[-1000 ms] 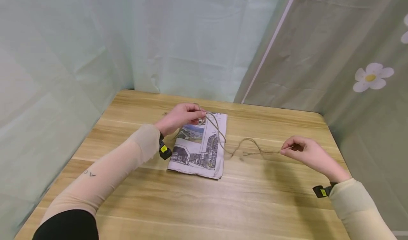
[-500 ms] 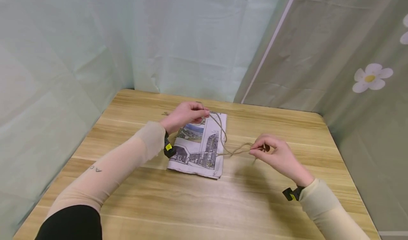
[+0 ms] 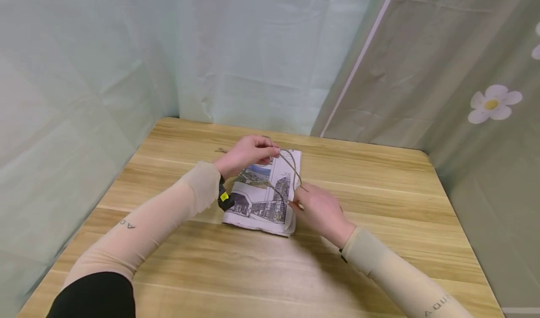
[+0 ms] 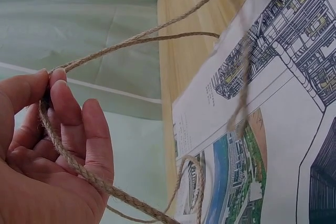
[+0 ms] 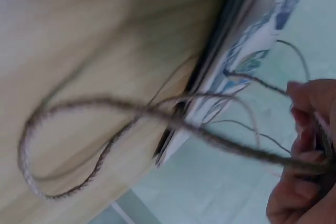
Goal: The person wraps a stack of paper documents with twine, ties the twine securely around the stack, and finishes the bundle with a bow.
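Note:
A folded newspaper [image 3: 270, 193] with printed building pictures lies on the wooden table. Over its far edge my left hand [image 3: 249, 155] pinches a length of brown twine [image 4: 121, 195] between thumb and fingertips. In the left wrist view, strands run from that pinch in two directions, some across the paper. My right hand [image 3: 321, 210] is at the paper's right edge with its fingers curled round the twine; a loose end of it reaches left over the printed page. A large loop of twine [image 5: 210, 137] hangs from the right hand [image 5: 310, 192] in the right wrist view.
The wooden table [image 3: 202, 271] extends around the newspaper on all sides. A short frayed twine end [image 3: 221, 150] shows left of the left hand. Pale curtains [image 3: 270, 55] hang behind and beside the table, with a flower print [image 3: 491, 104] on the right one.
My right hand has moved left, from the table's right side to the newspaper's edge, bringing the twine over the page. The left hand has shifted slightly right, still pinching the twine.

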`<state>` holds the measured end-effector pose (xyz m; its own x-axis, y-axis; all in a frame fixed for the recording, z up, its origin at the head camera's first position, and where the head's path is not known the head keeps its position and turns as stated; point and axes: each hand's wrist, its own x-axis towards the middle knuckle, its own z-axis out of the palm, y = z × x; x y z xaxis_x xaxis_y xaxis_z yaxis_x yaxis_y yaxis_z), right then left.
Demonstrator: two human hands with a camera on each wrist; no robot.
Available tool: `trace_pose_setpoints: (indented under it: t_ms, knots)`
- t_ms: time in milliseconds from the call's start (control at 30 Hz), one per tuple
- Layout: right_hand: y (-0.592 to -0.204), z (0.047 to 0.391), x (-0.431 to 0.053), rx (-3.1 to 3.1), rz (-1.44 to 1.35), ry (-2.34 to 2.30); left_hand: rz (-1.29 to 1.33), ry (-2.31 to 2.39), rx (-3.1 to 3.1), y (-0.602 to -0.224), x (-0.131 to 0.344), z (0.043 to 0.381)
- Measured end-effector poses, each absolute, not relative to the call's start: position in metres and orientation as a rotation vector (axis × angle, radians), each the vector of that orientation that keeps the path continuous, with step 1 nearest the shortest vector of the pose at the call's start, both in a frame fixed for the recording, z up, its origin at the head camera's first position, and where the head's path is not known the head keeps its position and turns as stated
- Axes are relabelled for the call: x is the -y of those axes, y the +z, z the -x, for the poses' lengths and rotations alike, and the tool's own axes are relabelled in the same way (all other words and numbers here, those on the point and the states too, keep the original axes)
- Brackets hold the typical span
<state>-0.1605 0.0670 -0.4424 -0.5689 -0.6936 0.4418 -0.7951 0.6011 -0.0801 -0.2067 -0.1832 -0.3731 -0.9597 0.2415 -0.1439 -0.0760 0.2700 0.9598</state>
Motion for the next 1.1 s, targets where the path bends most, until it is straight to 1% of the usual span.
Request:
trace_pose_setpoints:
  t_ms: [100,267,433,567,733,867,1100]
  knots:
    - [-0.445,0.166,-0.063,2.528,-1.088,0.335,-0.144,1.741,-2.286,-0.375,0.184,0.207]
    - [-0.446,0.17,-0.061,2.703,-1.016,0.387,-0.145,1.735,-2.289,-0.376,0.184,0.207]
    - [-0.444,0.17,-0.07,2.773,-0.987,0.559,-0.163,1.735,-2.282,-0.374,0.185,0.204]
    - [-0.433,0.176,-0.085,2.709,-0.926,0.723,-0.171,1.733,-2.28,-0.374,0.186,0.202]
    - [-0.414,0.197,-0.107,2.774,-0.818,0.873,-0.165,1.696,-2.292,-0.375,0.191,0.2]
    - [-0.409,0.219,-0.117,2.87,-0.787,1.063,-0.175,1.698,-2.275,-0.376,0.193,0.198]
    - [-0.412,0.251,-0.11,3.05,-0.871,1.149,-0.193,1.68,-2.268,-0.378,0.194,0.195]
